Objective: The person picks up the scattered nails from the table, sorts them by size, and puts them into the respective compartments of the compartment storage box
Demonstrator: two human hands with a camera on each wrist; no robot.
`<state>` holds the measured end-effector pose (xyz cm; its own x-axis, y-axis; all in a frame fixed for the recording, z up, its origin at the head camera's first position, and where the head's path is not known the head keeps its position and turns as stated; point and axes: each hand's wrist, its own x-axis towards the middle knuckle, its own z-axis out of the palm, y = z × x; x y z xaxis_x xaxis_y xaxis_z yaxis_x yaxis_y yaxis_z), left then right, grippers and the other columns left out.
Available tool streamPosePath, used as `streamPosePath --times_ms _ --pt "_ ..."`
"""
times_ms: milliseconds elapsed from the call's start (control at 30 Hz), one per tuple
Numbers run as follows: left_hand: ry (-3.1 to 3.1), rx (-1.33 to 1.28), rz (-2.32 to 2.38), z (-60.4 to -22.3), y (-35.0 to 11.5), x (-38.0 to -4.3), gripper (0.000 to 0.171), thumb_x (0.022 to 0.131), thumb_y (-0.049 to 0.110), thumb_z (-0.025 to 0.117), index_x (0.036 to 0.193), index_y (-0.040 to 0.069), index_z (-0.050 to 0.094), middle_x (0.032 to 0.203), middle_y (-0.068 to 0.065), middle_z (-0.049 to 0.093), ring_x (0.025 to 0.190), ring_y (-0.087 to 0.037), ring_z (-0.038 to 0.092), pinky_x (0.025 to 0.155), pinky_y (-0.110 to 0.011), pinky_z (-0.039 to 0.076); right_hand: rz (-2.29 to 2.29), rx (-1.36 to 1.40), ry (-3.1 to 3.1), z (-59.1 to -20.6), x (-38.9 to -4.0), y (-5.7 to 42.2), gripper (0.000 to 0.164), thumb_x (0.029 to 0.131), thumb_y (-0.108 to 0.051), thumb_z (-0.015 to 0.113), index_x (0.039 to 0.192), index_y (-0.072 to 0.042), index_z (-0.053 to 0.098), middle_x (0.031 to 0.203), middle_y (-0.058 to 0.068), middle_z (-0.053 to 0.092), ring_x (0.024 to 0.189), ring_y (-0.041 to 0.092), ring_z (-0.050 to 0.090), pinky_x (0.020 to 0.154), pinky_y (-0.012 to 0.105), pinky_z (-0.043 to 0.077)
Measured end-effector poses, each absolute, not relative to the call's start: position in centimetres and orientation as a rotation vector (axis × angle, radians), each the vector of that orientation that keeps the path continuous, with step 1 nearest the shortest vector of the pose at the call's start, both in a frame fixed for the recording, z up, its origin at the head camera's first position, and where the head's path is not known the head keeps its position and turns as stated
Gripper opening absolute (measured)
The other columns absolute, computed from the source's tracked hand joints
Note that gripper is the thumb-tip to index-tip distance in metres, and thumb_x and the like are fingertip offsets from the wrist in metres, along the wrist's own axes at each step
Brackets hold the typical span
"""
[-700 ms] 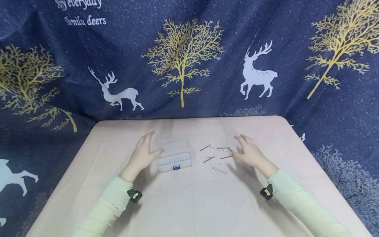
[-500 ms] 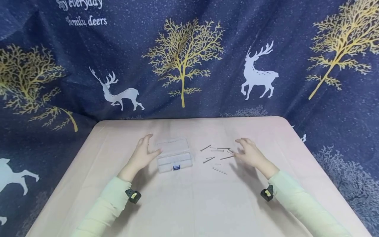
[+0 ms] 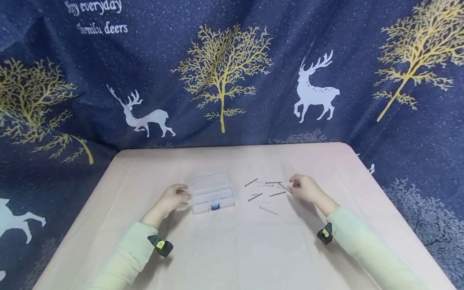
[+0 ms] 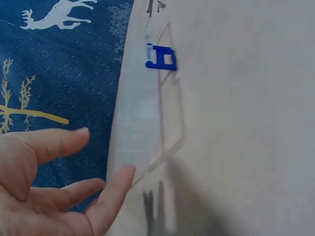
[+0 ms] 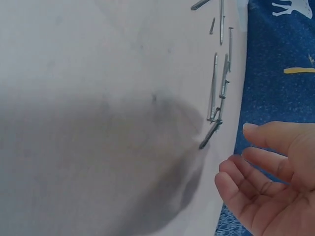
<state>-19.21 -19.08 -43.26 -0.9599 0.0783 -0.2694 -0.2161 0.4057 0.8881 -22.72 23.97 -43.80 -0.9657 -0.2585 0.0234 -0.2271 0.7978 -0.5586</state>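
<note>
A clear plastic box (image 3: 201,208) lies on the table, its lid (image 3: 210,181) flipped back and a blue latch (image 3: 215,207) on its front. Beside the box's left end is my left hand (image 3: 169,202), fingers loosely bent and holding nothing; whether a fingertip touches the box I cannot tell. Several metal nails (image 3: 268,210) of different lengths lie scattered right of the box. My right hand (image 3: 308,189) hovers at their right side, its relaxed fingers (image 5: 229,189) bent with nothing between them. The nearest long nail (image 5: 210,134) points toward it.
A pale cloth covers the table (image 3: 239,249). Behind it hangs a dark blue curtain (image 3: 253,112) with deer and gold trees. Each wrist wears a dark camera (image 3: 164,247) on a strap.
Both hands have drawn their fingers in from a wider spread. The left hand has sunk lower beside the box, and the right has pulled back slightly from the nails. Box and nails stay put.
</note>
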Motion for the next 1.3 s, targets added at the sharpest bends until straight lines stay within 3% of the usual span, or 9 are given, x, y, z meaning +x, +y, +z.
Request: streamPosePath --times_ms 100,567,733,1033,1300 --pt "2.339 -0.128 1.579 -43.8 -18.9 -19.1 0.051 0.086 -0.006 0.054 0.133 -0.018 0.037 0.112 -0.029 0.051 0.096 -0.04 0.063 0.084 -0.039 0.061 -0.892 -0.383 2.916 -44.2 -23.0 24.0 0.027 0.082 -0.004 0.063 0.105 0.01 0.06 0.087 0.02 0.067 0.081 0.033 0.063 0.075 0.046 0.058" --pt "2.252 -0.171 1.665 -45.5 -18.2 -19.0 0.047 0.09 -0.005 0.053 0.133 -0.015 0.038 0.124 -0.035 0.05 0.105 -0.035 0.062 0.09 -0.036 0.058 -0.869 -0.376 2.878 -45.7 -23.7 23.6 0.021 0.077 0.006 0.061 0.097 0.007 0.063 0.09 0.02 0.067 0.086 0.034 0.064 0.081 0.046 0.058" --pt "2.213 -0.221 1.72 -45.8 -18.2 -19.0 0.048 0.091 -0.003 0.053 0.135 -0.014 0.038 0.127 -0.034 0.05 0.103 -0.031 0.063 0.087 -0.034 0.06 -0.855 -0.361 2.836 -45.7 -23.9 23.6 0.019 0.076 0.006 0.06 0.095 0.006 0.063 0.091 0.019 0.067 0.088 0.034 0.063 0.082 0.046 0.058" --pt "2.124 -0.278 1.78 -45.9 -18.1 -19.3 0.058 0.09 -0.002 0.051 0.143 -0.008 0.029 0.137 -0.034 0.041 0.109 -0.037 0.06 0.083 -0.034 0.061 -0.842 -0.348 2.81 -45.6 -24.3 23.7 0.011 0.075 0.005 0.063 0.086 0.005 0.064 0.086 0.017 0.067 0.082 0.03 0.063 0.079 0.045 0.058" --pt "2.134 -0.322 1.822 -46.1 -17.7 -19.4 0.056 0.09 -0.004 0.05 0.142 -0.009 0.03 0.137 -0.034 0.04 0.106 -0.031 0.06 0.088 -0.033 0.059 -0.806 -0.317 2.79 -45.5 -24.5 23.1 0.014 0.072 0.003 0.065 0.086 0.005 0.064 0.087 0.017 0.067 0.08 0.028 0.061 0.078 0.044 0.058"
